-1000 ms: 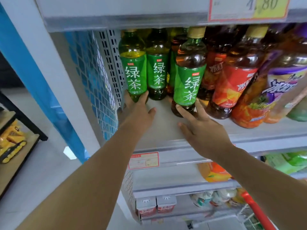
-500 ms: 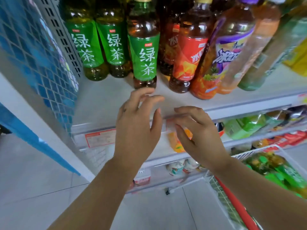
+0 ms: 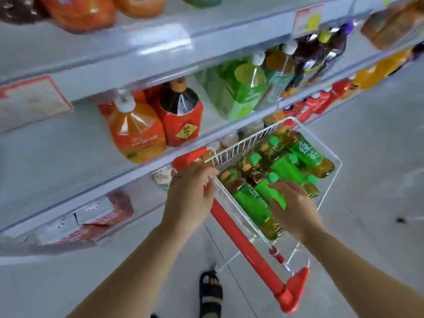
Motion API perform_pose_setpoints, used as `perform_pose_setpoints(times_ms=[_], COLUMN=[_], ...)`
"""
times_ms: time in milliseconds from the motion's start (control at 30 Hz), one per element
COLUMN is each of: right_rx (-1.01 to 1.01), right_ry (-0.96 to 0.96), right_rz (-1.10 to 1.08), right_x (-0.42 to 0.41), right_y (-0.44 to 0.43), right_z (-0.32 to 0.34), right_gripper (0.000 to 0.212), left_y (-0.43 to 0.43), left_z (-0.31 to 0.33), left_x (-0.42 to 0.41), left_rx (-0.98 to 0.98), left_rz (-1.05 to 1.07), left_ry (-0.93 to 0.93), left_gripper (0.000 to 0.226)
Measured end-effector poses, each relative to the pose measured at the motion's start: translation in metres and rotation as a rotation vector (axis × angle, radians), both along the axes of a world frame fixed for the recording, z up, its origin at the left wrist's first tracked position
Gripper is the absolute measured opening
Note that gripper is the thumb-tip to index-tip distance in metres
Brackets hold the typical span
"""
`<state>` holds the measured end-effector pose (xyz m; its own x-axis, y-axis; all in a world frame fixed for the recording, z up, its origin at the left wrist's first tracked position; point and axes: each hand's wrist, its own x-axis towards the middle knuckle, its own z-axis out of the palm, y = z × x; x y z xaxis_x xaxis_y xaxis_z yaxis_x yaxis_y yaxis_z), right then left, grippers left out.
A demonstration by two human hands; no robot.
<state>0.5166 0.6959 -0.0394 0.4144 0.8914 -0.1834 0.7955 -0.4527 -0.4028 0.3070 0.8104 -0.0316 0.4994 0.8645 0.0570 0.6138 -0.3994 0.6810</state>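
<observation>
**Two hands at a trolley basket of green tea**

Motion blur softens details. Left hand (image 3: 190,193) curls its fingers over the wire basket (image 3: 330,171) rim. Right hand (image 3: 296,210), fingers spread, rests on a green tea bottle (image 3: 266,191) inside, hiding its base. Orange bottles (image 3: 135,131) stand far left.

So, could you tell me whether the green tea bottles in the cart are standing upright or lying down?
Lying down: the green tea bottles rest on their sides in the cart, caps pointing towards the shelves.

Left hand (image 3: 188,193) and right hand (image 3: 296,210) dropped from shelf (image 3: 114,37) to cart (image 3: 330,161) (over its bottles (image 3: 286,168)).
</observation>
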Motion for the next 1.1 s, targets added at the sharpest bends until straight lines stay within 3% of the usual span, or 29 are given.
perform_pose_setpoints(times_ms=[167,433,567,700,733,900,1100], right_rx=[-0.419,-0.525,-0.451,-0.392,-0.381,-0.265,-0.13], right_ry=[0.063,0.037,0.111,0.176,0.196,0.278,0.304], right_rz=[-0.043,-0.014,-0.075,-0.102,-0.108,-0.116,-0.175], right_x=[0.028,0.051,0.054,0.058,0.059,0.062,0.067], right_y=[0.004,0.034,0.039,0.033,0.031,0.019,0.006], right_z=[-0.042,-0.07,-0.072,-0.069,-0.067,-0.06,-0.061], right_gripper=[0.059,0.078,0.077,0.074,0.074,0.078,0.075], left_y=[0.002,0.001,0.002,0.011,0.016,0.03,0.027], left_z=[-0.02,-0.028,-0.019,-0.012,-0.016,-0.05,-0.082], left_x=[0.032,0.037,0.045,0.078,0.088,0.115,0.131], left_rx=[0.105,0.197,0.089,-0.316,-0.364,-0.176,-0.323], left_rz=[-0.03,-0.032,-0.112,-0.13,-0.119,-0.22,-0.109], left_ry=[0.21,0.363,0.518,0.266,0.279,0.894,0.916], left_gripper=[0.023,0.017,0.025,0.035,0.037,0.059,0.094])
